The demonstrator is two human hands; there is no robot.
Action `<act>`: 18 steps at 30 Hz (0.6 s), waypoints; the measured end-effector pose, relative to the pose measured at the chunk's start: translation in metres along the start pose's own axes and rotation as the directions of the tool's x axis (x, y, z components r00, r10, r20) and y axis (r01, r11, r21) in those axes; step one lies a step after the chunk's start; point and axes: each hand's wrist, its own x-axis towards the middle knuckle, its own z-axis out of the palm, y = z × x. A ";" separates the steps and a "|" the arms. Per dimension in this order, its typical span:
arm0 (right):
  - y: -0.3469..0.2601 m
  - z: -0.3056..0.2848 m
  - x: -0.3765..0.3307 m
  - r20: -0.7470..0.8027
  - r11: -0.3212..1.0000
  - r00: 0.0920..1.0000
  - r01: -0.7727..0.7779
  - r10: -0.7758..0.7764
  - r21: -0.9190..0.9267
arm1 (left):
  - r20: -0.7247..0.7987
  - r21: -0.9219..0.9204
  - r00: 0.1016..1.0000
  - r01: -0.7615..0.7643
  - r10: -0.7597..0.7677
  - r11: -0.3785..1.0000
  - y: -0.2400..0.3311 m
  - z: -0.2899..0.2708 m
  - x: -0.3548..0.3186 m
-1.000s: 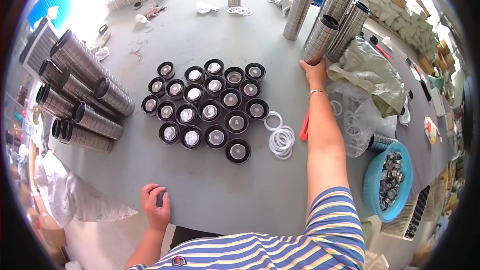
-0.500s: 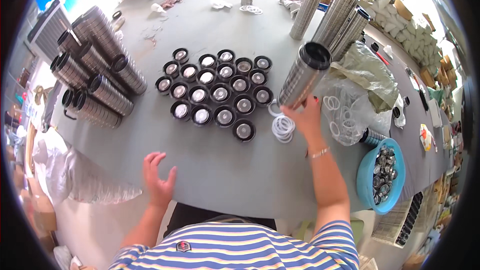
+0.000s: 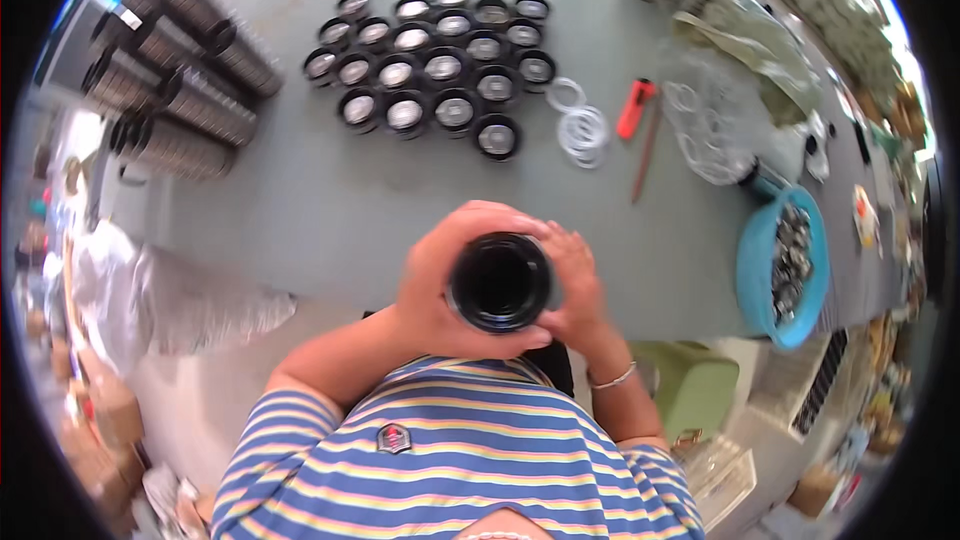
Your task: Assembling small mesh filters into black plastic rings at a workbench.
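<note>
The left hand (image 3: 432,265) gripped a black-rimmed cylinder (image 3: 500,282) from nine o'clock, and the right hand (image 3: 578,285) clasped it from three. The cylinder was just in front of the person's chest, its dark mouth turned up toward the camera. From there, black cups (image 3: 443,65) sat around eleven o'clock, white rings (image 3: 583,136) at one, metal stacks (image 3: 195,75) at ten, a blue basin (image 3: 752,265) at three.

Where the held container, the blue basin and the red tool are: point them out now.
Held container (image 3: 502,283): head view, on its dark inside.
Blue basin (image 3: 757,275): head view, on its left wall.
Red tool (image 3: 633,112): head view, on the middle of its body.
</note>
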 end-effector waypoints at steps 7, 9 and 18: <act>0.143 -0.245 -0.063 -0.767 0.812 0.503 -0.582 0.399 0.041 | -0.055 0.027 0.992 -0.112 0.113 0.993 -0.010 0.000 -0.012; 0.198 -0.298 -0.097 -0.664 0.517 0.521 -0.824 0.536 -0.230 | -0.051 -0.035 0.992 -0.121 0.119 0.992 -0.015 0.006 -0.010; 0.219 -0.262 -0.068 -0.137 0.545 0.640 -0.732 0.756 -0.410 | -0.152 -0.070 0.987 -0.055 0.044 0.996 -0.019 0.008 -0.024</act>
